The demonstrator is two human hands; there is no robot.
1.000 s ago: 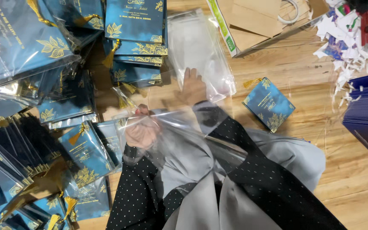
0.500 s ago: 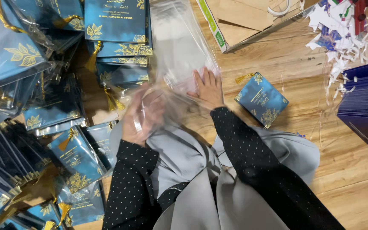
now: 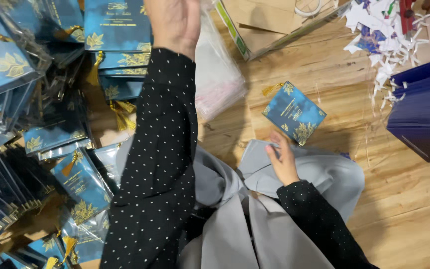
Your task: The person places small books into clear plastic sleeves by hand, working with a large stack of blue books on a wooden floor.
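Reaching forward, left hand [image 3: 172, 22] raised; right hand [image 3: 282, 162] beside blue card [image 3: 293, 112].

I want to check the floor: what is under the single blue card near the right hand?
The blue card lies flat on the bare wooden floor, its gold tassel beside it. The right hand is just short of it. Anything beneath the card is covered.

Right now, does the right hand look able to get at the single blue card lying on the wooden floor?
Probably yes. The right hand lies just below the blue card with gold leaves, fingers pointing toward it, and only bare wooden floor shows between them. The left hand is raised far off, by the clear plastic sleeves.
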